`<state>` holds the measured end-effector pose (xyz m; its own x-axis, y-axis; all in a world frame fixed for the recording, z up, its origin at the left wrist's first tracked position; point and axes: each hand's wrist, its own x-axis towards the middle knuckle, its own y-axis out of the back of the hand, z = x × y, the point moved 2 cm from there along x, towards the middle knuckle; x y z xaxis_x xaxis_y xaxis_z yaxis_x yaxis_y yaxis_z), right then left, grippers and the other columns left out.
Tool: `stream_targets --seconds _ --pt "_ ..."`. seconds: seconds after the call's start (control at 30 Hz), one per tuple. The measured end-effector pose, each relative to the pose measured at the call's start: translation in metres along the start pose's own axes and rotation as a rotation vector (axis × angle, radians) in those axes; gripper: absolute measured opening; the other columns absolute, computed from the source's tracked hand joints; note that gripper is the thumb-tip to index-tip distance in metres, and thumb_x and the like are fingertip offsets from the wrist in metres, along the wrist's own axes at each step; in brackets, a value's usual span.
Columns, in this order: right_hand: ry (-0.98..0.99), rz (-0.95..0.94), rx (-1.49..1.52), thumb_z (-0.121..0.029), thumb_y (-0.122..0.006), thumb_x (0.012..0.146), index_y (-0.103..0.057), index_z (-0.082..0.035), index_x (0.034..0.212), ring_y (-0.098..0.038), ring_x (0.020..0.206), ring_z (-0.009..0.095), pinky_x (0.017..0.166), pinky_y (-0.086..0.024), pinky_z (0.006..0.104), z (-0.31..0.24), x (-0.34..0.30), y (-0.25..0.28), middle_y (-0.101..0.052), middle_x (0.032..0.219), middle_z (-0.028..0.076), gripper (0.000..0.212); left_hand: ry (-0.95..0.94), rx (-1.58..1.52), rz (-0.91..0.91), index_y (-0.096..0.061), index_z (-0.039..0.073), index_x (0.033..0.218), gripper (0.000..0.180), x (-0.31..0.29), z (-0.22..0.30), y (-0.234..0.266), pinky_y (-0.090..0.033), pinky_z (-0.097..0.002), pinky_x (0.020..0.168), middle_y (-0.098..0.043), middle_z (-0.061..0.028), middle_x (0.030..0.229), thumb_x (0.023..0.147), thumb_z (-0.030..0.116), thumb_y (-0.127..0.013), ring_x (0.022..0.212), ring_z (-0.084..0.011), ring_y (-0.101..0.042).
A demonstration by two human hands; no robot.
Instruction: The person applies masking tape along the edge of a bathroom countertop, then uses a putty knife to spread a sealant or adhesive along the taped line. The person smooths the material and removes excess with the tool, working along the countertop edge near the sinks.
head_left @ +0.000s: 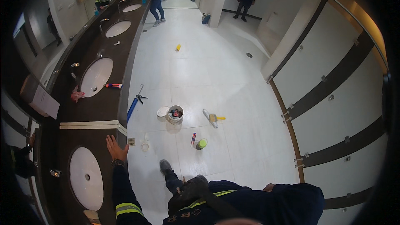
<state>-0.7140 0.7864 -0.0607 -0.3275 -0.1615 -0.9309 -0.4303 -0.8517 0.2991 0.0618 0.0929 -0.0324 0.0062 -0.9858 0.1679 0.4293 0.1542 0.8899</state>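
We see a glossy dark stone-like counter (96,108), smooth white glazed basins (86,178), polished pale floor tiles (208,71), a white plastic bucket (175,115), our matt dark cloth sleeve (123,191) with shiny reflective band.

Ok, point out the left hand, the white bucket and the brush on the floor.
left hand (116,149), head view, on the back of the hand flat on the counter.
white bucket (175,119), head view, on its side wall.
brush (209,117), head view, on its bristle head.
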Motion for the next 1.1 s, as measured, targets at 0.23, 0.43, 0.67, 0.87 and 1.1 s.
stream_targets --seconds 0.23,0.43,0.67,0.87,1.1 --pt "0.446 0.361 0.501 -0.048 -0.057 0.096 -0.069 -0.004 0.081 -0.066 0.060 0.031 0.066 -0.054 0.0467 -0.224 0.037 0.085 -0.069 0.072 0.013 0.049 0.009 0.199 -0.097 -0.021 0.003 0.160 0.110 0.020 0.003 0.053 -0.015 -0.0567 0.124 -0.013 -0.0227 0.167 0.078 0.049 -0.078 0.155 -0.0408 -0.012" --pt "0.578 0.636 0.561 -0.048 -0.061 0.095 -0.066 -0.005 0.124 -0.065 0.111 0.041 0.099 -0.050 0.0474 -0.410 -0.014 0.275 -0.071 0.116 0.023 0.053 -0.194 0.152 -0.108 -0.024 0.002 0.159 0.106 0.063 -0.016 0.046 -0.010 -0.0569 0.124 -0.016 -0.0209 0.167 0.082 0.055 -0.072 0.155 -0.0397 -0.010" --pt "0.787 0.634 0.655 -0.026 -0.063 0.099 -0.060 -0.003 0.133 -0.069 0.103 0.025 0.090 -0.053 0.0354 -0.478 -0.117 0.357 -0.072 0.114 0.016 0.042 -0.284 0.070 -0.056 -0.048 0.001 0.145 0.087 0.069 -0.026 0.065 -0.019 -0.0574 0.121 -0.037 -0.0227 0.157 0.082 0.058 -0.070 0.149 -0.0409 -0.027" --pt "0.683 0.286 0.614 -0.028 -0.062 0.099 -0.059 -0.005 0.132 -0.068 0.091 0.018 0.066 -0.053 0.0320 -0.361 0.048 0.231 -0.070 0.105 0.011 0.040 -0.199 -0.339 0.001 -0.030 0.014 0.160 0.090 -0.057 0.021 0.066 -0.029 -0.0474 0.121 -0.022 -0.0242 0.164 0.087 0.045 -0.072 0.148 -0.0416 -0.029" --pt "0.730 -0.022 0.074 -0.031 -0.061 0.099 -0.057 -0.006 0.132 -0.067 0.092 0.019 0.068 -0.052 0.0332 -0.321 0.094 0.186 -0.068 0.109 0.011 0.041 0.498 -0.433 0.070 -0.041 0.011 0.154 0.074 -0.395 0.027 0.112 -0.040 -0.0455 0.115 -0.028 -0.0205 0.163 0.092 0.042 -0.068 0.144 -0.0380 -0.040"
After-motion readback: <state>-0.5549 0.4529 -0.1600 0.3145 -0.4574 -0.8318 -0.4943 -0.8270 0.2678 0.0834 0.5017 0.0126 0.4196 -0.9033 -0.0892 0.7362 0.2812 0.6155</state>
